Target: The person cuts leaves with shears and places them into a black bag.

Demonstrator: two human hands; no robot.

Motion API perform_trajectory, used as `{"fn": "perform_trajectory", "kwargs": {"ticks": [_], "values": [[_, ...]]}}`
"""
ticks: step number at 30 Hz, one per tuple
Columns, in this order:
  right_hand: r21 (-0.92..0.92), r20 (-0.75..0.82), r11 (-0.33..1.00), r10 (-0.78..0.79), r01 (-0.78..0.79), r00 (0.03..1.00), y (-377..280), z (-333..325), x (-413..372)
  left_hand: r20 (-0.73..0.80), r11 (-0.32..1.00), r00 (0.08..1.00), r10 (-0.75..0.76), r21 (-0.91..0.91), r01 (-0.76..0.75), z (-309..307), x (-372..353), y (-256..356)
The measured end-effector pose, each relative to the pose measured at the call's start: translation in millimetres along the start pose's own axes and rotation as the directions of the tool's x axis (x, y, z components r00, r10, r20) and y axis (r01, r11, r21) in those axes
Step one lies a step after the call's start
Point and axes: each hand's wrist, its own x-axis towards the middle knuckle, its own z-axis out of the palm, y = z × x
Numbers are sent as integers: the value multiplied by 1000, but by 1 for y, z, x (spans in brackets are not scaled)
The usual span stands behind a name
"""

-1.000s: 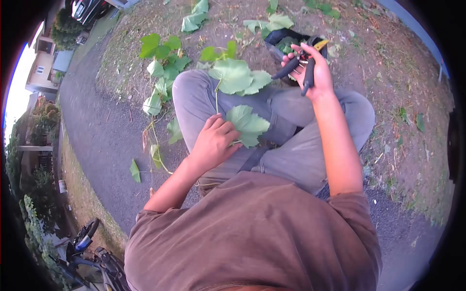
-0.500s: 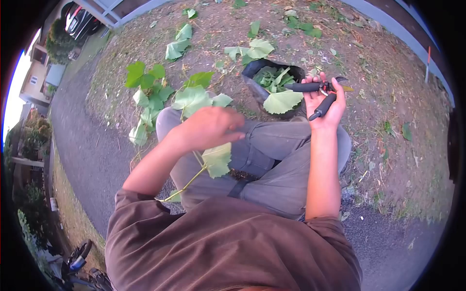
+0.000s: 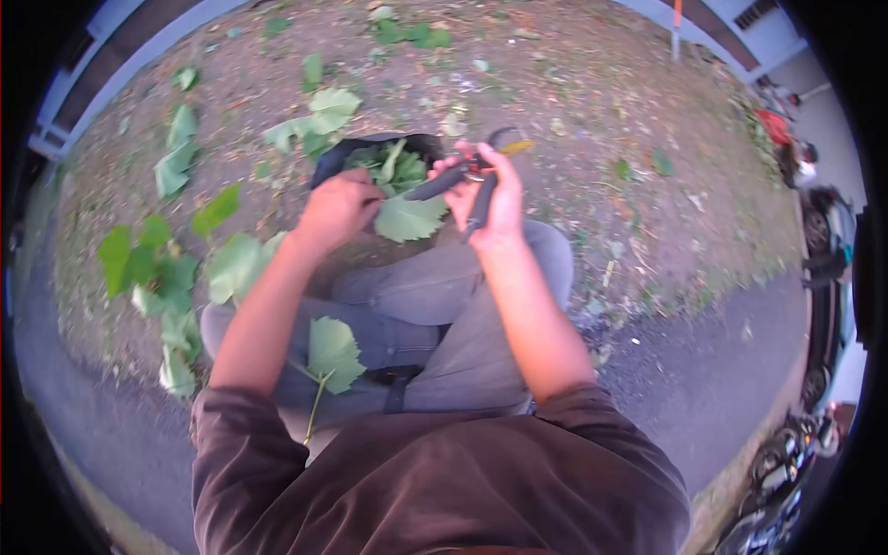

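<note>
My left hand [image 3: 338, 211] is at the near left rim of a dark bag [image 3: 333, 162], its fingers curled together. Its fingertips are beside a broad green leaf [image 3: 412, 218] that hangs over the bag's front; whether they pinch anything is hidden. Cut green leaves [image 3: 393, 166] fill the bag's mouth. In my right hand [image 3: 499, 208], palm up, lies a pair of pruning shears [image 3: 479, 199] with black handles spread apart and the curved blade pointing away from me. A leaf on a stem [image 3: 333, 356] rests over my lap.
A leafy vine [image 3: 162, 268] trails on the ground to the left. More loose leaves [image 3: 176, 157] are scattered across the dirt. Asphalt [image 3: 689, 370] is at the right, with parked motorcycles [image 3: 777, 472] and a car beyond.
My left hand has moved from above my lap forward to the bag. The view has turned right, so the bag and right hand appear further left. The shears remain in my right hand.
</note>
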Motion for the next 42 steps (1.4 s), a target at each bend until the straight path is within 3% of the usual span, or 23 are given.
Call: {"fn": "perform_trajectory", "kwargs": {"ticks": [6, 8, 10, 12, 14, 15, 16, 17, 18, 19, 21, 22, 23, 24, 25, 27, 28, 31, 32, 34, 38, 42], "values": [[40, 387, 999, 1, -17, 922, 3, 16, -15, -365, 975, 929, -57, -219, -26, -40, -12, 8], [80, 461, 996, -67, 34, 885, 2, 21, -21, -431, 896, 890, -151, -441, -61, -50, -17, 4], [54, 485, 997, -82, 64, 871, 3, 25, -25, -420, 875, 879, -223, -484, -9, -57, -23, -5], [44, 459, 997, -72, 58, 885, 9, 26, -28, -345, 685, 845, -409, -727, 35, -51, -22, -22], [-324, 540, 944, 237, -60, 808, 13, 27, -32, -364, 657, 862, -353, -752, -49, -50, -20, -36], [-473, 472, 874, 358, -111, 806, 18, 31, -40, -334, 573, 869, -364, -817, -74, -52, -19, -38], [-633, 424, 757, 514, -163, 746, 24, 35, -48, -295, 478, 878, -377, -874, -89, -52, -20, -40], [-823, 318, 557, 612, -109, 724, 25, 36, -61, -292, 478, 877, -382, -875, -83, -51, -19, -43], [-948, 187, 314, 681, -51, 708, 27, 51, -79, -243, 384, 877, -415, -920, -73, -51, -18, -46], [-946, 178, 317, 695, -75, 697, 30, 63, -94, -181, 282, 875, -450, -958, -53, -48, -21, -49], [-945, 34, -266, 502, 192, 864, 35, 76, -124, -124, 255, 864, -488, -967, 6, -46, -22, -56], [-951, 12, -259, 514, 169, 858, 32, 72, -133, -99, 236, 860, -501, -971, 25, -47, -21, -54], [-873, 120, -413, 335, 260, 935, 22, 66, -141, -73, 219, 859, -508, -975, 46, -47, -22, -51], [-761, 259, -572, 162, 304, 952, 13, 59, -149, -112, 256, 862, -494, -966, 21, -51, -24, -45], [-767, 245, -571, 161, 292, 956, 2, 51, -153, -159, 297, 866, -474, -955, -13, -53, -24, -41], [-535, 303, -837, -65, 113, 951, -19, 31, -153, -130, 317, 877, -462, -948, 26, -51, -25, -36], [-534, 301, -838, -65, 112, 951, -27, 17, -154, -112, 344, 885, -451, -937, 57, -50, -24, -34], [-454, 306, -885, -264, -103, 915, -34, -6, -160, -27, 397, 909, -415, -905, 154, -48, -25, -24], [-460, 300, -882, -264, -104, 917, -35, -9, -162, -20, 398, 909, -416, -903, 162, -47, -25, -20], [-525, 375, -845, -340, -105, 863, -37, -14, -164, -80, 527, 948, -309, -844, 101, -46, -23, -12], [-553, 272, -818, -356, -158, 894, -42, -14, -169, 89, 581, 948, -306, -771, 260, -50, -29, -2], [-578, 204, -800, -332, -160, 921, -44, 0, -171, -20, 585, 972, -235, -802, 125, -40, -30, -2]]}}
